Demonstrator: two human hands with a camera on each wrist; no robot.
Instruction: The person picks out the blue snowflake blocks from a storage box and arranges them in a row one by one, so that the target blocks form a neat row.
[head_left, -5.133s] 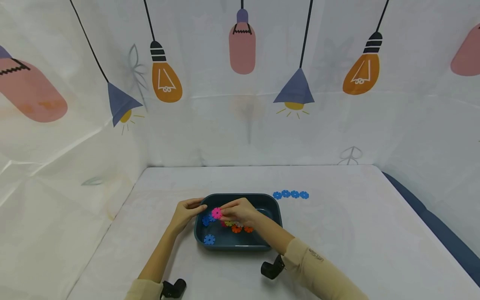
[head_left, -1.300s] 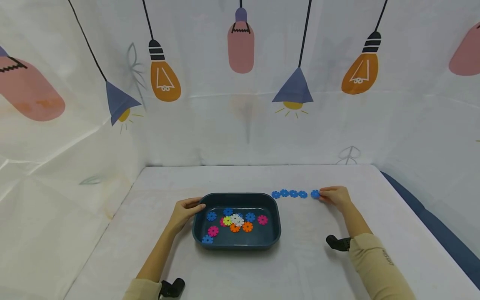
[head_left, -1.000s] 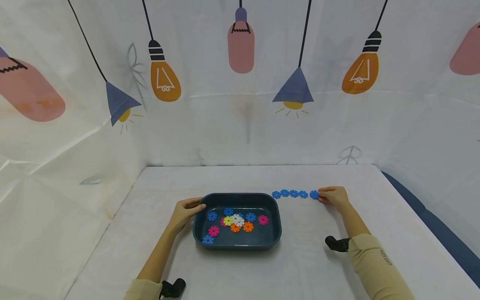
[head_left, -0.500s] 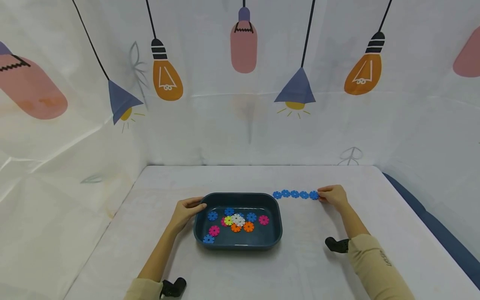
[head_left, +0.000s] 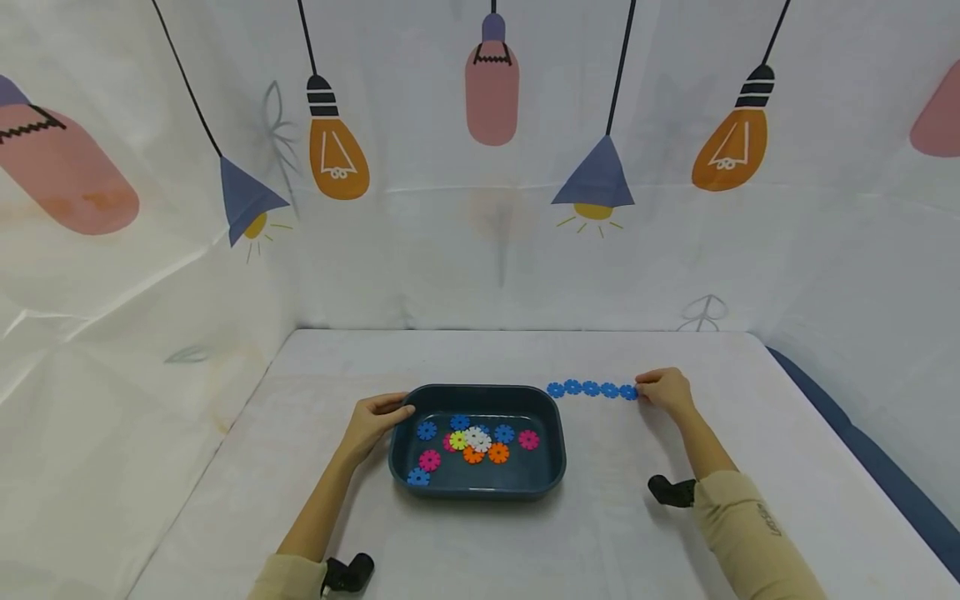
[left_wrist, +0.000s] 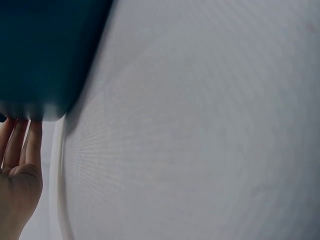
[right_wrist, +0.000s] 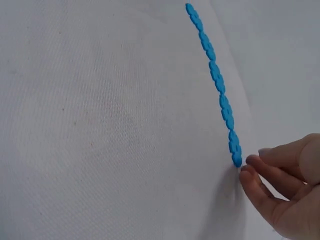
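Note:
A dark teal tray stands on the table. My left hand holds its left back corner, thumb over the rim and fingers along the outer wall, as the left wrist view shows for the fingers. Several blue flower-shaped discs lie edge to edge in a row behind and to the right of the tray. At the row's right end my right hand pinches the outer edge of the last blue flower disc with its fingertips. Whether the discs interlock cannot be seen.
Inside the tray lie more flower discs: several blue, several pink, a yellow one, white ones and orange ones. A white cloth covers the table. A printed sheet hangs behind it.
The right hand took a pink disc in the tray earlier, later held a blue disc right of the row, and slid it left against the row's end. The left hand has stayed at the tray.

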